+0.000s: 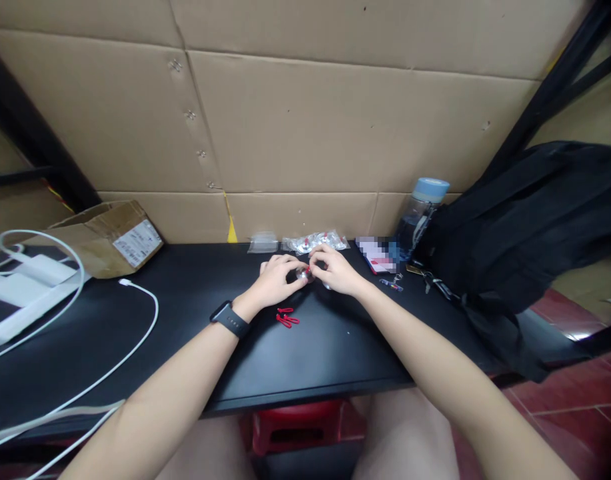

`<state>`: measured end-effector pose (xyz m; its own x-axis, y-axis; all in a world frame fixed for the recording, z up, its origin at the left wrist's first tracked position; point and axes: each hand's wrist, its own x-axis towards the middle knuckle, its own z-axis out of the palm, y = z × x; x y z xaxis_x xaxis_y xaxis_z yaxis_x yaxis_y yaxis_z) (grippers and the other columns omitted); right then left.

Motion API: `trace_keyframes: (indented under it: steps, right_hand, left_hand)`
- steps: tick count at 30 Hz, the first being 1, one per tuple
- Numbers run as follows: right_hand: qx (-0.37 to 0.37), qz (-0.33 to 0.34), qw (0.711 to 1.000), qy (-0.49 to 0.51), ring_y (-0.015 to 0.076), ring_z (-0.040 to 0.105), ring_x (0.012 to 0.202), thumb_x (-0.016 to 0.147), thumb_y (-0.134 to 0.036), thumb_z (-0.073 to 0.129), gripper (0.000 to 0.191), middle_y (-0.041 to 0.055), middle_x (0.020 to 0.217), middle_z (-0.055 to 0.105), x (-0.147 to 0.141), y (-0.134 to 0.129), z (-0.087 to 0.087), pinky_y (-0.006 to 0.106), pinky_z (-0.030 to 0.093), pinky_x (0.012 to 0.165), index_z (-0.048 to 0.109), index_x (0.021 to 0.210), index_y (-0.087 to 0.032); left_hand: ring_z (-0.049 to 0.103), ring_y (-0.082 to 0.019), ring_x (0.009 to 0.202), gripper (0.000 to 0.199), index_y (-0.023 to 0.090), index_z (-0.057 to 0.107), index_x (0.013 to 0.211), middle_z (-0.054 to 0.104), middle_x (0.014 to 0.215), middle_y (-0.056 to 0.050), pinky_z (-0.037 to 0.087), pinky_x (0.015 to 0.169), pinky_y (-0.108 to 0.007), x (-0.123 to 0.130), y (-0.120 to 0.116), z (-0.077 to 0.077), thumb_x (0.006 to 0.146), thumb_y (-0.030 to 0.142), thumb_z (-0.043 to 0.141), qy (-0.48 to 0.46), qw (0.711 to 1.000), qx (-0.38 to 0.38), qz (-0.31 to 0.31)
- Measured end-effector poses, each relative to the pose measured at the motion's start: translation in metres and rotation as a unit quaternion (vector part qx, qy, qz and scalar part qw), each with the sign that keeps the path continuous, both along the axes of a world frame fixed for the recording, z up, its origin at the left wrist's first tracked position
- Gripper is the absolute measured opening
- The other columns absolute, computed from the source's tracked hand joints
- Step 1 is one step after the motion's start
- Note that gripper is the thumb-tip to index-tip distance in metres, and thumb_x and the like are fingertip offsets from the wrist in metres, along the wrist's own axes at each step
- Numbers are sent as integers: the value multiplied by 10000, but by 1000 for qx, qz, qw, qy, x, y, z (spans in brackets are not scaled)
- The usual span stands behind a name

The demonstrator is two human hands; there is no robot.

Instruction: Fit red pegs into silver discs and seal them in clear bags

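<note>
Silvery: gripping a small shiny piece point(300, 274) in the left hand point(278, 279) over the table point(318, 360), with the right hand point(334, 271) curled at a bit of red cord point(308, 269), unclear if pinching. Probably working cord and piece together; calls for a steady, precise hold. Then loose red cords point(285, 321) at seven o'clock, shiny packets point(312, 243) near twelve, cardboard box point(98, 250) at nine with unreadable label point(136, 243).

1. Black table point(330, 360), across the middle of the frame.
2. Left: open box point(105, 243), standing near the back edge; white cable point(154, 327), curving across the top.
3. Centre: red loops point(287, 321), grouped together.
4. Upper centre: clear bags point(263, 243), just beside shiny packets point(308, 244).
5. Right of centre: partly blurred-out packet point(372, 255), charm point(392, 285), bottle point(412, 223), upright.
6. Right: keys point(428, 285), beside black backpack point(510, 227).
</note>
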<state>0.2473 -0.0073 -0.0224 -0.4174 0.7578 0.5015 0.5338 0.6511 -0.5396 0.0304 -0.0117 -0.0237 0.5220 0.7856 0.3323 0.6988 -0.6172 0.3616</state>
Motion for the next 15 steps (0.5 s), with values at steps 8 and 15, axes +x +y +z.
trace_keyframes:
  steps: [8,15]
  right_hand:
    - [-42,-106,987,-114,216,608,985,987,-240,527,158,81,1014,657,15,10,-3,339,446,921,651,905,-189]
    - [-149,13,965,-214,181,632,818,661,-313,893,473,43,1001,698,41,2,19,265,457,740,703,1077,-193]
  left_hand:
    - [638,-240,1000,187,281,774,853,738,976,-10,381,913,-341,-31,6,27,870,450,695,111,982,-100,-113]
    - [665,-214,937,68,291,790,795,749,963,11,361,911,-315,-36,3,33,786,355,770,139,972,-143,-125]
